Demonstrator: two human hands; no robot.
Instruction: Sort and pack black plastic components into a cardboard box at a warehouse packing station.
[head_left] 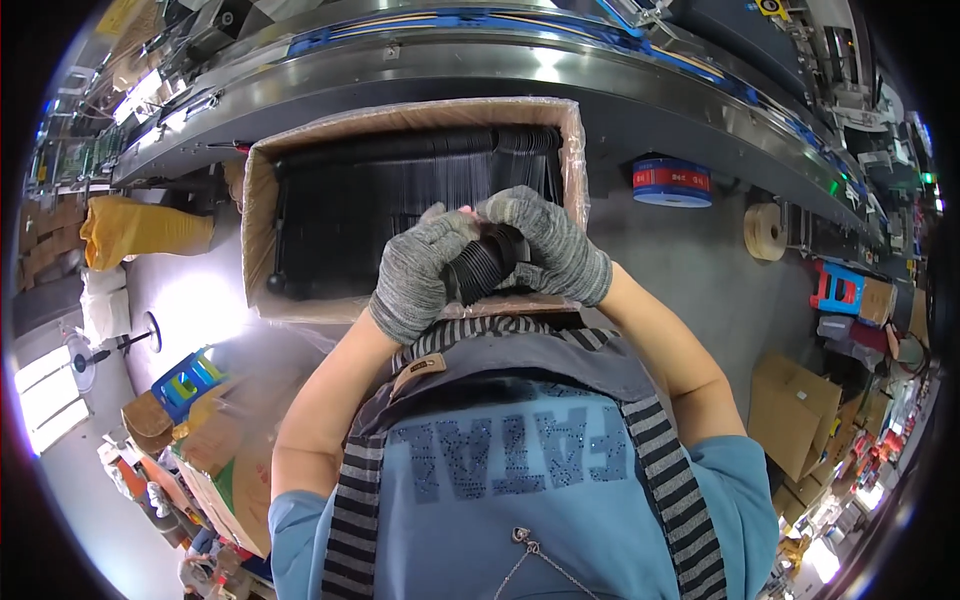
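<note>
My left hand (420,275) and my right hand (550,245), both in grey knitted gloves, meet in front of my waist. Between them is a small stack of thin black pieces (484,266), fanned like layered sheets, with the fingers of both hands closed round it. The exact kind of piece cannot be made out. Below and beyond the hands stands an open cardboard box (262,225) with clear plastic film over its rim. Rows of similar black pieces (340,215) fill it, packed closely on edge along the far side. My hands hide its near right part.
A metal conveyor frame (400,62) runs across beyond the box. To the right are a blue and red reel (672,184), a tan roll (765,232), a blue stool (840,288) and a cardboard carton (792,412). A yellow sack (145,230) and another blue stool (188,382) stand left.
</note>
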